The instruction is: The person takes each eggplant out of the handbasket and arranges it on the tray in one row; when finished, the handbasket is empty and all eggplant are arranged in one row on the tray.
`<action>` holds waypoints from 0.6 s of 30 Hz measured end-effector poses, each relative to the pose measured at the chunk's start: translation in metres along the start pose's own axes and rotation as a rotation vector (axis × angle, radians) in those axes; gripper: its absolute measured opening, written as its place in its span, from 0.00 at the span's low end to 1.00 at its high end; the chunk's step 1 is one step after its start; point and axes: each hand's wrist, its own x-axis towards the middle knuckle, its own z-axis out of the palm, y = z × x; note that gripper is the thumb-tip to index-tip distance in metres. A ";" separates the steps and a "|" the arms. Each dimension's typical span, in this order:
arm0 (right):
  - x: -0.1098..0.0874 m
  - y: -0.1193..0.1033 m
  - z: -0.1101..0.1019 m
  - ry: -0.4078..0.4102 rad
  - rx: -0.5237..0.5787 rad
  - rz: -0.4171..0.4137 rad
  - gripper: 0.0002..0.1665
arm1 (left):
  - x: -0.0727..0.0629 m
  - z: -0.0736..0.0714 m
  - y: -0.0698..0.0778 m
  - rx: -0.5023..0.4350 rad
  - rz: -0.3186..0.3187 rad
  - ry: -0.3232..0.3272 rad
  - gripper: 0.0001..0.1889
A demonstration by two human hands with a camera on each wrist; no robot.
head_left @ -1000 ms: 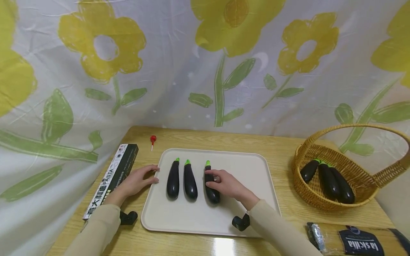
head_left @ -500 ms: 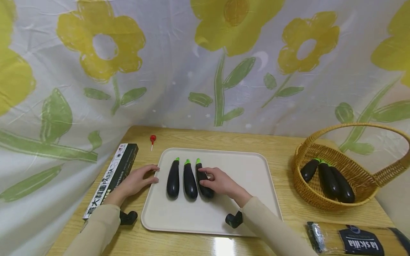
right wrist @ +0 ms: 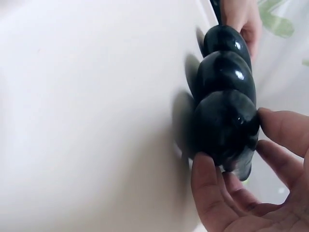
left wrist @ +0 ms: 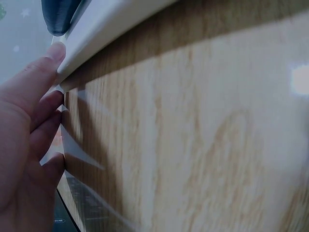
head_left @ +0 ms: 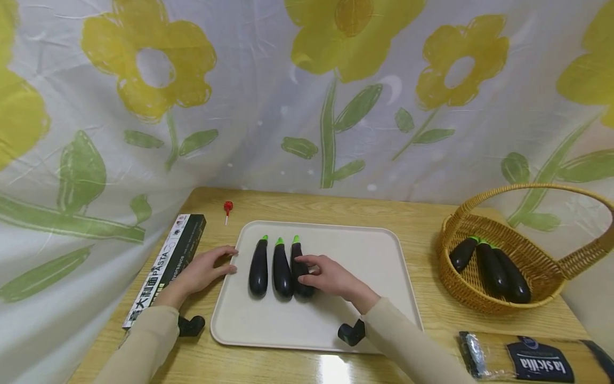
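Note:
Three dark eggplants with green stems lie side by side on a cream tray (head_left: 360, 242) in the head view: the left eggplant (head_left: 259, 269), the middle eggplant (head_left: 282, 272) and the right eggplant (head_left: 296, 251). My right hand (head_left: 331, 276) holds the right eggplant between thumb and fingers, covering part of it; its lower end lies close to the middle one. In the right wrist view, the fingers (right wrist: 205, 181) curve around the held eggplant (right wrist: 224, 125). At the tray's left edge, my left hand (head_left: 203, 272) touches the rim with spread, relaxed fingers.
A wicker basket (head_left: 453, 288) with three more eggplants stands at the right. A pasta packet (head_left: 537, 358) lies at the front right. On the left are a long pasta box (head_left: 165, 266) and a red lollipop (head_left: 228, 207). A flowered cloth (head_left: 259, 133) hangs behind the table.
My right hand has slid the right eggplant leftward, up close to the middle one. The middle eggplant has shifted slightly left. My left hand has stayed at the tray edge.

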 end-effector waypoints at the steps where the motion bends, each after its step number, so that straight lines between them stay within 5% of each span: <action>1: 0.001 0.000 0.001 0.002 0.009 0.005 0.29 | 0.000 0.000 0.000 -0.002 -0.003 0.001 0.22; 18: 0.006 0.000 0.008 0.015 0.070 0.049 0.29 | 0.000 0.001 -0.002 -0.005 0.022 0.015 0.22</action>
